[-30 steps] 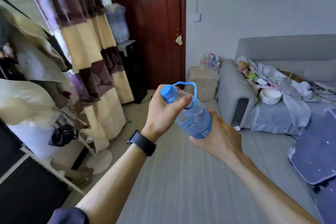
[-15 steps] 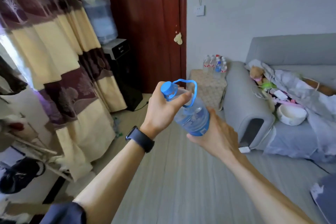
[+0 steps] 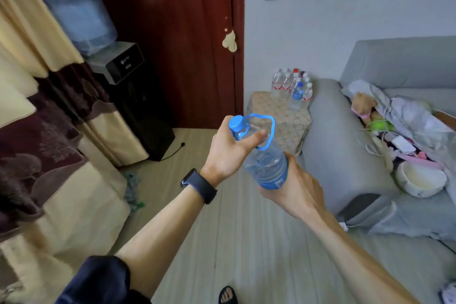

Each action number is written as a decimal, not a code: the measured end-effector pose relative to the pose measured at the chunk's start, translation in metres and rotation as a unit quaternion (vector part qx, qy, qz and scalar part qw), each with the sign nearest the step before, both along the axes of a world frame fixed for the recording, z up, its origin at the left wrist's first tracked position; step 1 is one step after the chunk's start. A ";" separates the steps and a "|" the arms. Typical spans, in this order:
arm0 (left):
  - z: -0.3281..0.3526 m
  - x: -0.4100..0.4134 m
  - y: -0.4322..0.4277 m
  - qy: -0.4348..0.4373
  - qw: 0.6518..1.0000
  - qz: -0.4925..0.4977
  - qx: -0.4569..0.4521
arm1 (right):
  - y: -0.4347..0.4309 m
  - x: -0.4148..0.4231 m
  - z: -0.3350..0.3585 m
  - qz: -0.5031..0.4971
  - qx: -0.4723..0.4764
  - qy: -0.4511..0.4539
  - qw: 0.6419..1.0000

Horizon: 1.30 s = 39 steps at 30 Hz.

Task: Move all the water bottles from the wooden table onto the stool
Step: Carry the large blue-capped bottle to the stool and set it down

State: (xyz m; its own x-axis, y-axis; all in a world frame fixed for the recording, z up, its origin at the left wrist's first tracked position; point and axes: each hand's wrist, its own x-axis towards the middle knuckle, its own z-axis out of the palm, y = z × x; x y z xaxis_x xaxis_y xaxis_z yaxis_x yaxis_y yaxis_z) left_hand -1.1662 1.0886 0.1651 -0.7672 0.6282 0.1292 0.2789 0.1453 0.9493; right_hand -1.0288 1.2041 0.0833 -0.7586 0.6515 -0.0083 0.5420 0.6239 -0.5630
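Note:
I carry a large clear water bottle [image 3: 265, 160] with a blue cap and blue loop handle, tilted, at mid-frame. My left hand [image 3: 228, 153] grips its neck just below the cap. My right hand [image 3: 294, 189] cups its blue-labelled base from underneath. Ahead stands the stool [image 3: 278, 118], covered in a patterned beige cloth, between the door and the sofa arm. Several small water bottles [image 3: 292, 87] stand together at the stool's back right corner. The wooden table is out of view.
A grey sofa [image 3: 345, 143] strewn with clothes, a plush toy and a white bowl [image 3: 419, 180] lies right of the stool. A black water dispenser [image 3: 128, 86] with a big jug stands left by the dark red door. Striped curtains hang at far left. Pale plank floor lies ahead.
The stool and sofa have grown larger and nearer as I walk toward them. The view has swung away from the cluttered left side. Both hands keep the same hold on the bottle.

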 end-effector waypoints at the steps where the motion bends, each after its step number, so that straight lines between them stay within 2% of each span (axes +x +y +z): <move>1: -0.004 -0.019 0.020 -0.011 1.000 -0.005 -0.005 | 0.017 -0.016 -0.004 -0.006 -0.006 0.001 1.000; 8: -0.049 -0.122 0.172 -0.057 0.995 -0.059 -0.061 | 0.148 -0.101 -0.050 -0.061 -0.038 -0.012 0.997; 20: -0.081 -0.262 0.421 -0.094 0.987 -0.061 -0.118 | 0.394 -0.247 -0.090 -0.031 -0.119 -0.022 0.992; 29: -0.151 -0.362 0.553 -0.088 0.980 -0.024 -0.179 | 0.518 -0.358 -0.153 -0.038 -0.229 -0.043 0.972; 32: -0.181 -0.394 0.595 -0.099 0.976 -0.043 -0.190 | 0.554 -0.397 -0.178 -0.031 -0.247 -0.052 0.967; 36: -0.213 -0.430 0.645 -0.106 0.968 -0.045 -0.225 | 0.612 -0.439 -0.192 0.002 -0.325 -0.066 0.943; 39: -0.234 -0.452 0.677 -0.111 0.956 -0.043 -0.268 | 0.660 -0.461 -0.192 -0.002 -0.286 -0.083 0.955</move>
